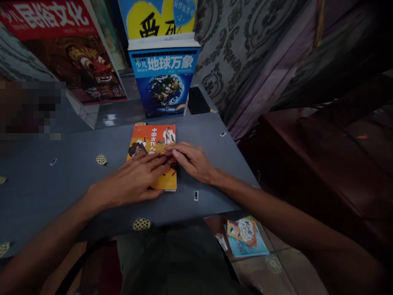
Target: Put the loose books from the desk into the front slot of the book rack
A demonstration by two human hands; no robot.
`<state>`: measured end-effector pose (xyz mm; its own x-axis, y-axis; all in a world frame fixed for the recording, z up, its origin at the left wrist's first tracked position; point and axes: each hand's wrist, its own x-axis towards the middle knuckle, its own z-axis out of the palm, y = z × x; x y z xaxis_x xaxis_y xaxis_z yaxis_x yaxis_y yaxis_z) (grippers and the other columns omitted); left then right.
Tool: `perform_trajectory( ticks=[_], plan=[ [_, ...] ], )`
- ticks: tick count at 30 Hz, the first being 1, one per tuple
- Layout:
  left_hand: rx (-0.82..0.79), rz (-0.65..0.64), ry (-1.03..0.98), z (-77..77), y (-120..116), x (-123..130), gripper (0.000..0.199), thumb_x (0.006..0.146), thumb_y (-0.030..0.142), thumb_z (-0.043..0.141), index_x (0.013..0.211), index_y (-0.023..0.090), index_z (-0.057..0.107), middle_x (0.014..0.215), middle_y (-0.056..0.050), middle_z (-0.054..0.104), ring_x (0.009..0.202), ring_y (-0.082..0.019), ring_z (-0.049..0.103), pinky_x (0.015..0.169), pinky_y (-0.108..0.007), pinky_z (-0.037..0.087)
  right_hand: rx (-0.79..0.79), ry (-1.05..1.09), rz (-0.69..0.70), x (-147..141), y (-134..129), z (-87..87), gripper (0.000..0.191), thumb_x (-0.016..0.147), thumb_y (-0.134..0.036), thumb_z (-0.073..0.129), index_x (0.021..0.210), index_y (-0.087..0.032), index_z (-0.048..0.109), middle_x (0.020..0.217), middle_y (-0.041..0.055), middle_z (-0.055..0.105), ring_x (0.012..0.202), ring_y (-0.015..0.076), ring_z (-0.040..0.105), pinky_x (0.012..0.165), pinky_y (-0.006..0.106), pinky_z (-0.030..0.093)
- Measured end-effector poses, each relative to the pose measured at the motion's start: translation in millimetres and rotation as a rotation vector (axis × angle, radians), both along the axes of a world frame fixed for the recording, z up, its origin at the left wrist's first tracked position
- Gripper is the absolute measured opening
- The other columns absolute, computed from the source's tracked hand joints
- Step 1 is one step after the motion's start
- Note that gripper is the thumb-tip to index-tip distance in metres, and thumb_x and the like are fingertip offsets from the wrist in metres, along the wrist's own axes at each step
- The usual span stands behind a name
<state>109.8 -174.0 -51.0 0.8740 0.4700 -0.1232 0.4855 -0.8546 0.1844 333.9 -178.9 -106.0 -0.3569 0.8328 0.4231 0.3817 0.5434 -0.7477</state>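
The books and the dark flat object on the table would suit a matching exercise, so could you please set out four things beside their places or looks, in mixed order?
1. Orange-and-yellow book
2. Globe-cover book
3. Mask-cover book
4. Dark flat object

A. Standing, with a mostly blue front
B. Lying near the back right edge of the table
C. Lying under the left hand and the fingers of the right hand
D. Standing at the left, with a red band across its top

Pairs: 1-C, 2-A, 3-D, 4-B
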Motion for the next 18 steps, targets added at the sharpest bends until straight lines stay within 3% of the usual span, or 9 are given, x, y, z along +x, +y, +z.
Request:
perform_trajectory(
  ticks=[9, 13, 15, 18],
  plan=[
    [-0.031, 0.002, 0.013, 6.9, 0, -2, 0.056, 0.096, 0.041, 0.053, 0.149, 0.025, 0.044, 0.161, -0.008, 0.039, 0.148, -0.026, 0.037, 0.123, -0.049, 0.025, -0.001, 0.012, 0.012, 2, -3, 3.7, 0.037, 0.105, -0.038, 0.039, 0.117, -0.024, 0.07, 0.114, 0.0071, 0.073, 0.108, 0.022, 0.066, 0.098, 0.041, 0.051],
    [-0.029, 0.004, 0.041, 7.4, 1, -1, 0.053, 0.096, 0.045, 0.051, 0.145, 0.024, 0.048, 0.16, -0.009, 0.04, 0.147, -0.026, 0.038, 0.122, -0.048, 0.026, 0.02, -0.058, 0.038, 2, -7, 2.6, 0.035, 0.103, -0.041, 0.044, 0.128, -0.024, 0.063, 0.123, 0.0086, 0.07, 0.116, 0.024, 0.063, 0.103, 0.045, 0.049],
    [-0.024, 0.001, 0.03, 6.9, 2, -3, 0.054, 0.097, 0.047, 0.051, 0.145, 0.024, 0.049, 0.159, -0.009, 0.042, 0.147, -0.027, 0.038, 0.122, -0.048, 0.027, 0.037, -0.116, 0.074, 2, -11, -0.6, 0.048, 0.1, -0.05, 0.05, 0.141, -0.026, 0.053, 0.138, 0.0104, 0.063, 0.128, 0.0263, 0.057, 0.109, 0.049, 0.044],
    [-0.018, -0.02, -0.017, 5.3, 5, -6, 0.05, 0.099, 0.044, 0.049, 0.144, 0.024, 0.05, 0.157, -0.009, 0.045, 0.147, -0.027, 0.038, 0.12, -0.049, 0.029, 0.046, -0.23, 0.148, 0, -16, -7.3, 0.085, 0.09, -0.067, 0.057, 0.158, -0.025, 0.027, 0.159, 0.0142, 0.041, 0.147, 0.0304, 0.037, 0.121, 0.056, 0.029]
  ],
)
